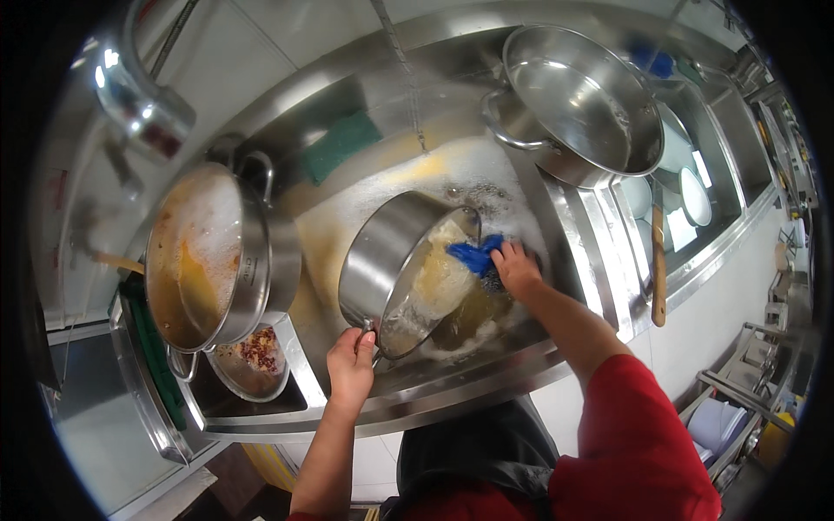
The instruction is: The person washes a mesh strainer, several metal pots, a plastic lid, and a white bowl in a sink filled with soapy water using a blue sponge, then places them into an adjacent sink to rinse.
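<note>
A stainless steel pot (381, 251) lies tilted in the sink's soapy water, its mouth towards the right and cloudy liquid inside it. My left hand (350, 361) grips the pot's near loop handle. At the right side of the rim, my right hand (516, 267) holds a blue cloth (475, 256), part of which reaches over the pot's mouth. Just below the cloth shows a dark, mesh-like scrubber (492, 282); whether the fingers touch it I cannot tell. White foam (479, 163) floats behind the pot.
A large pot with sudsy orange liquid (195, 260) stands left, above a bowl of food scraps (257, 365). Another big steel pot (580, 111) sits at the back right, near a wooden-handled tool (659, 273) and white bowls (696, 195). A green scouring pad (342, 144) lies at the sink's back.
</note>
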The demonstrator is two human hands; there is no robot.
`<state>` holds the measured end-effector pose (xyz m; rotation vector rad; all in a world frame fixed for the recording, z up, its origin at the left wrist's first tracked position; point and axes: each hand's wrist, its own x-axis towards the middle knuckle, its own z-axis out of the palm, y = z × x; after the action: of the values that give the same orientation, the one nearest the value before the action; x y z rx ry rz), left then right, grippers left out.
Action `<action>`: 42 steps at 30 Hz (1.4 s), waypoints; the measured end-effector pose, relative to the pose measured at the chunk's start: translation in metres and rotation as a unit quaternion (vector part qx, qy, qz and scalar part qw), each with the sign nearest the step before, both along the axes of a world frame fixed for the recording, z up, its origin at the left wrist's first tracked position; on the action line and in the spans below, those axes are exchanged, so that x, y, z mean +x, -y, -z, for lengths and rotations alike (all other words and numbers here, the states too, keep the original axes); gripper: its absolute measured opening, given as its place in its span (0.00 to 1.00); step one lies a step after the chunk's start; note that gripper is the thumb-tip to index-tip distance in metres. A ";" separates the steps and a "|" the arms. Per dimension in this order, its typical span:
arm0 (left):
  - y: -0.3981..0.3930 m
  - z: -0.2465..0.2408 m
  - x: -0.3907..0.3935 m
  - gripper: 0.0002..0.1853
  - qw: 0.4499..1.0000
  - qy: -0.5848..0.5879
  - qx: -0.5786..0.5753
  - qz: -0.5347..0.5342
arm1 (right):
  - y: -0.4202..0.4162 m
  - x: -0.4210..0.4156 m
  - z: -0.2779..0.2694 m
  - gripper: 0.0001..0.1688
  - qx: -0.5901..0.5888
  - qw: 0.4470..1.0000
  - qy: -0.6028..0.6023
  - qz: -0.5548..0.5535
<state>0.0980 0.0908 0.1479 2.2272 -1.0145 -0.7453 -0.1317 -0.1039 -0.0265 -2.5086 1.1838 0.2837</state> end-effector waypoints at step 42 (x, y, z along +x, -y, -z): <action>-0.049 0.014 -0.057 0.04 0.913 0.136 0.047 0.382 | -0.026 0.184 -0.081 0.24 0.471 0.867 -0.012 -0.164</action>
<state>0.0413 0.1401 0.1338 2.0155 -2.0852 -0.8116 0.0527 -0.0777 0.0540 -1.7817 0.4071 0.7646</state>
